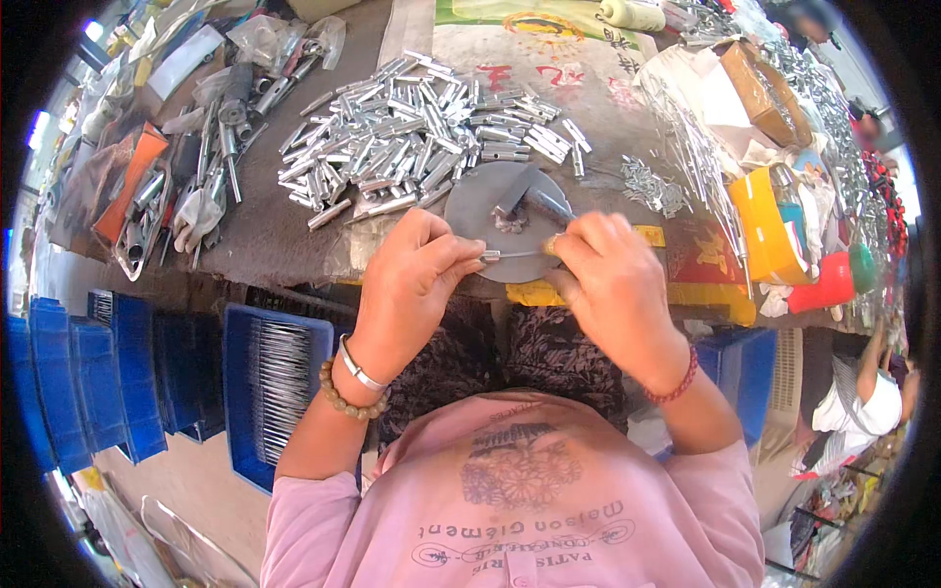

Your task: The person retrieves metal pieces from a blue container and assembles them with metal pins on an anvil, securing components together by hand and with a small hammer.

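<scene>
Both hands meet over the round grey disc [480, 211] at the bench [265, 240] edge. Left hand [407, 284] fingers pinch a small metal tube [491, 256], right hand [613, 284] fingers clamp a thin rod [524, 254] going into it, big pile of silver tubes [421, 132] just behind

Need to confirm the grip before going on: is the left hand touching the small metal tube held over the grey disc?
Touching. The head view shows the left hand pinching the small metal tube at its fingertips, above the grey disc.

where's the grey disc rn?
Head view, centre: the grey disc lies at the table's near edge, just beyond both hands, with the pile of metal tubes behind it.
</scene>
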The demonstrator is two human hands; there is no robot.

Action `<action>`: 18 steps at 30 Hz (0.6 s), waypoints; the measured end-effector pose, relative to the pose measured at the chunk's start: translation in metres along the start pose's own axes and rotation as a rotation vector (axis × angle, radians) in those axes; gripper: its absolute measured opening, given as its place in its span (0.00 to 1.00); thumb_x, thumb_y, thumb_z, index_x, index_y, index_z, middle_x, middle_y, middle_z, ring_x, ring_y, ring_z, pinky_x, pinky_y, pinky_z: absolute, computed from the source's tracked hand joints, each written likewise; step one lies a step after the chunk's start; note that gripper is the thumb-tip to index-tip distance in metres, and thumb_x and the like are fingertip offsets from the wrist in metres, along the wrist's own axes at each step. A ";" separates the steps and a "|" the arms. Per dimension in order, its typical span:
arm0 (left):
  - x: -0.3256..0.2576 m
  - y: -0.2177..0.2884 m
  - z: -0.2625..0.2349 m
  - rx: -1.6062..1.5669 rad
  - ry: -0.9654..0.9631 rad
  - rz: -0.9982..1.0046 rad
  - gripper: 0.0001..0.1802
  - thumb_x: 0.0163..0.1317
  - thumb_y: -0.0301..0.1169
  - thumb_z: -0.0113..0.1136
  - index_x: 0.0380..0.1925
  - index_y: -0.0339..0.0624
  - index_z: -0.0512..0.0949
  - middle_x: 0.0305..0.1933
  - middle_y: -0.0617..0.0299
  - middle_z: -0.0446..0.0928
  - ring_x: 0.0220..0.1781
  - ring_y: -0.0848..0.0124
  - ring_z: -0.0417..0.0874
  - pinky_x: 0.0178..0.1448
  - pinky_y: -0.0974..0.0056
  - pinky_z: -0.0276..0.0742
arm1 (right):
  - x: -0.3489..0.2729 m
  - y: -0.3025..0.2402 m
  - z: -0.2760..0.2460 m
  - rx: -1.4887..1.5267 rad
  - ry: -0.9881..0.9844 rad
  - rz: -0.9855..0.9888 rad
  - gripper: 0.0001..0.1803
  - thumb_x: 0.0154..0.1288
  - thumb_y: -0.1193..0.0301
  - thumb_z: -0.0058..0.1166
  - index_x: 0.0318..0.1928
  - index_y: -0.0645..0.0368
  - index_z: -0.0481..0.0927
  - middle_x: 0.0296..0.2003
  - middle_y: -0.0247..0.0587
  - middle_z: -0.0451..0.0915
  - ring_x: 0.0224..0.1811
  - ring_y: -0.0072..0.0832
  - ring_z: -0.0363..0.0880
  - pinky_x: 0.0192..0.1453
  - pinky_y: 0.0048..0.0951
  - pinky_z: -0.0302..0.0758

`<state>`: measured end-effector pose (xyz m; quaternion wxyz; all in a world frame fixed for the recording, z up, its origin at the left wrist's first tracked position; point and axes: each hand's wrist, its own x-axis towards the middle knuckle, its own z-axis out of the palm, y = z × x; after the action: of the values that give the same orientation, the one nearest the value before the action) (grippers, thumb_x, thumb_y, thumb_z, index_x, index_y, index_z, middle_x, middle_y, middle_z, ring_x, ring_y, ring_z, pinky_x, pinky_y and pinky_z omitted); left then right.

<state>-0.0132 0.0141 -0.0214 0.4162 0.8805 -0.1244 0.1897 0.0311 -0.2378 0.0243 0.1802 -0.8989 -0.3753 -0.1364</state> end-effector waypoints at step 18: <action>-0.001 -0.003 0.004 0.007 0.054 0.062 0.14 0.56 0.22 0.81 0.43 0.43 0.92 0.38 0.58 0.79 0.41 0.58 0.84 0.45 0.58 0.81 | -0.011 -0.020 0.023 0.040 0.060 -0.084 0.18 0.59 0.73 0.68 0.52 0.52 0.92 0.49 0.38 0.81 0.54 0.39 0.82 0.58 0.42 0.79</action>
<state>-0.0118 0.0129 -0.0262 0.4105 0.8722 -0.1396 0.2264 0.0113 -0.2220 0.0035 0.2033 -0.8742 -0.4097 -0.1631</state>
